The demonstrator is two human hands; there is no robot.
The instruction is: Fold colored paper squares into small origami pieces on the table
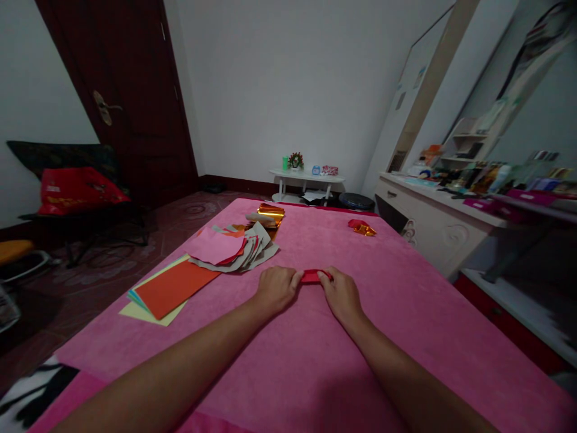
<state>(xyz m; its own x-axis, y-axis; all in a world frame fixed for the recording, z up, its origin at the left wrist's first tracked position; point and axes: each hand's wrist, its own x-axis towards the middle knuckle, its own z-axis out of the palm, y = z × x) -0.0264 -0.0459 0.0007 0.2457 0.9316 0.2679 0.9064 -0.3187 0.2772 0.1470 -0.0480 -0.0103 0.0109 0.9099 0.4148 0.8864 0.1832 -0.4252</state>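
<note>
Head view looks down two bare forearms to a pink cloth (406, 300) spread over a wide flat surface. The left hand (276, 288) and the right hand (341, 294) lie knuckles-up on the cloth, close together, with a small folded red paper (315, 276) spanning the short gap between them. Each grip is closed on its own end of the paper: the left fingertips cover its left end and the right fingertips pinch its right end. The paper rests flat on the cloth, near the middle of it. The light is dim, so its folds are hard to read; it seems to be a narrow strip folded more than once.

To the left of the left hand lies a stack of coloured sheets (169, 288) with an orange one on top and pale yellow and blue edges showing below. Just beyond it sits a fan of grey-backed squares (252, 249), a pink sheet (214, 245) lying over them. Farther back there is a gold foil roll (269, 211), and well to the right of it a crumpled red-and-gold foil piece (362, 227).

Past the cloth stand a small white table (306, 176), a dark red door (130, 90), a red cushion (76, 189) on a dark chair, and a pale dresser (433, 225) crowded with bottles.
</note>
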